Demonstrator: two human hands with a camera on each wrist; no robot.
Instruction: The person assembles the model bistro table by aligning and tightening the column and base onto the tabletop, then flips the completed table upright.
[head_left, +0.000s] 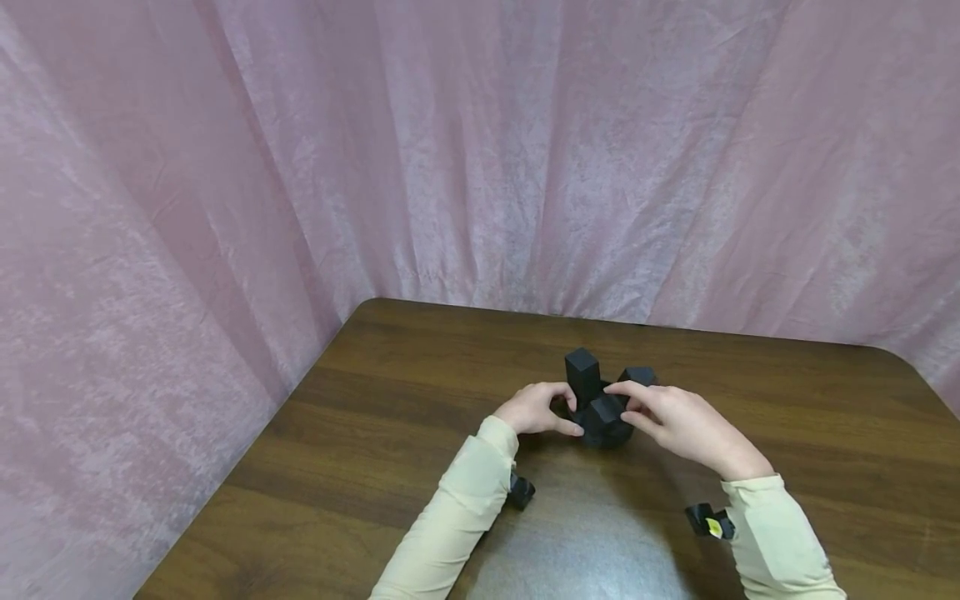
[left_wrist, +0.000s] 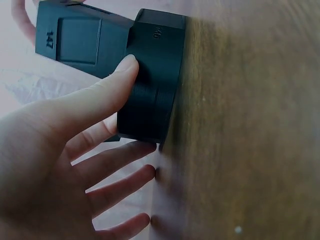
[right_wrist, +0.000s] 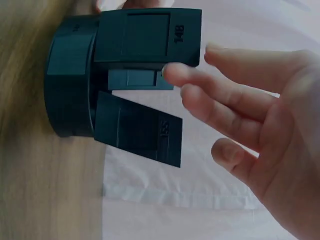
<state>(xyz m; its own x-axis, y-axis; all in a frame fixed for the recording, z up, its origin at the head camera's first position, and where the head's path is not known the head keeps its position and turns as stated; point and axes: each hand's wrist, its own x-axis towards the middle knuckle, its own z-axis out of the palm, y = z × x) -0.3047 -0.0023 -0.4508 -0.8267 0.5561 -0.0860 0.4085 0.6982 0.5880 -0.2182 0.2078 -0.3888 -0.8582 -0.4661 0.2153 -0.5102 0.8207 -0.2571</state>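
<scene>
A black round base (head_left: 605, 435) stands on the table with several black blocks rising from it. One tall block (head_left: 582, 377) is at its left, and another block (head_left: 637, 375) leans out at the right. My left hand (head_left: 534, 409) holds the base from the left side, thumb against its numbered wall and fingers round behind. My right hand (head_left: 678, 421) is at the other side, its fingers loosely bent. Its fingertips are right at the upper end of the front block marked 148 (right_wrist: 147, 37); a slanted block (right_wrist: 137, 130) sits beside that one.
The brown wooden table (head_left: 360, 400) extends around the black piece. Pink curtains (head_left: 480, 150) hang behind its far edge and along the left. Small black devices are strapped at the left wrist (head_left: 520, 492) and the right wrist (head_left: 708, 522).
</scene>
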